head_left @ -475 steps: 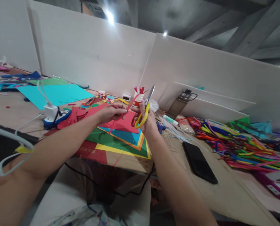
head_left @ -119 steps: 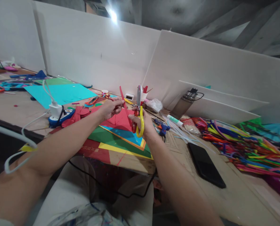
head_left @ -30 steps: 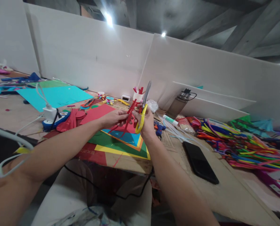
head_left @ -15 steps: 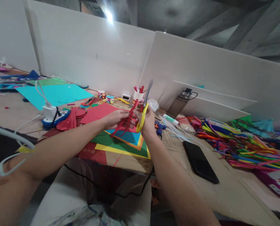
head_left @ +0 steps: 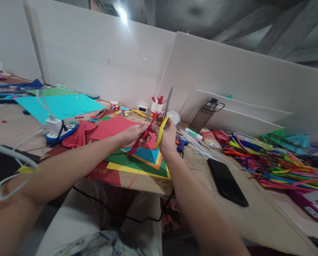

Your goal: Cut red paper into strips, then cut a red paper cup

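My left hand (head_left: pixel 135 136) pinches red paper strips (head_left: pixel 134 148), whose lower ends hang over the stacked coloured sheets. Right beside it, my right hand (head_left: pixel 167 137) is closed on yellow-handled scissors (head_left: pixel 162 132), blades pointing up and away from me. Fingertips of the right hand are close to the strips; whether they touch them I cannot tell. Beneath both hands lie a red sheet (head_left: pixel 109 127), a blue sheet (head_left: pixel 145 155) and a green sheet (head_left: pixel 121 163). Behind the hands stands a paper cup (head_left: pixel 156 107) with red strips in it.
To the right lie a black phone (head_left: pixel 227 182), a glue stick (head_left: pixel 193 134), a blue glue gun (head_left: pixel 182 144) and many pipe cleaners (head_left: pixel 276 160). A grey bottle (head_left: pixel 203 115) leans near the white panels. At left are a power strip (head_left: pixel 59 136) and a cyan sheet (head_left: pixel 62 106).
The red strips have drawn closer together in my left hand, their lower ends less spread. The scissors have shifted slightly and look narrower. The camera view has moved a little.
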